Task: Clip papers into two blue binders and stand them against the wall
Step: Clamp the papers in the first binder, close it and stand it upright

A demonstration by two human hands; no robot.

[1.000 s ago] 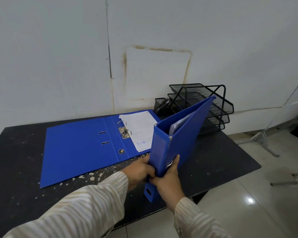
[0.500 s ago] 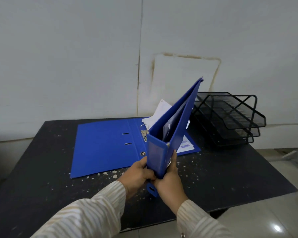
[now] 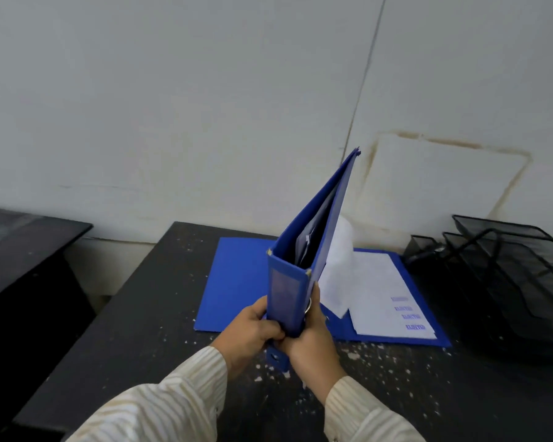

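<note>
Centrally, a closed blue binder (image 3: 313,250) is held above the dark speckled worktop (image 3: 147,314), spine toward the camera and covers tapering up and away toward the white wall (image 3: 205,106); papers show as a pale edge inside its open top. Left hand (image 3: 249,330) wraps the lower spine from its own side, its fingers (image 3: 273,334) curled and pressed against the spine face. Right hand (image 3: 313,342) clasps the opposite cover, thumb laid upward along the cover edge beside a metal ring (image 3: 308,306); whether its remaining fingers are spread or together cannot be told, since they lie behind the binder. Both hands meet below the spine, where the binder's lower end with its finger hole (image 3: 275,356) projects beneath them. Beyond the fingers, a second blue binder (image 3: 237,282) lies open and flat on the worktop, partly hidden by the held one. To the right of the right hand's fingers, a printed sheet (image 3: 383,291) rests on that open binder's cover, and a second sheet (image 3: 337,275) curls upward, blurred. Farther right of the fingers, a black mesh tray rack (image 3: 505,266) stands against the wall. Well left of the left hand's fingers sits a separate dark table (image 3: 20,244). Striped sleeves (image 3: 160,406) cover both forearms.
</note>
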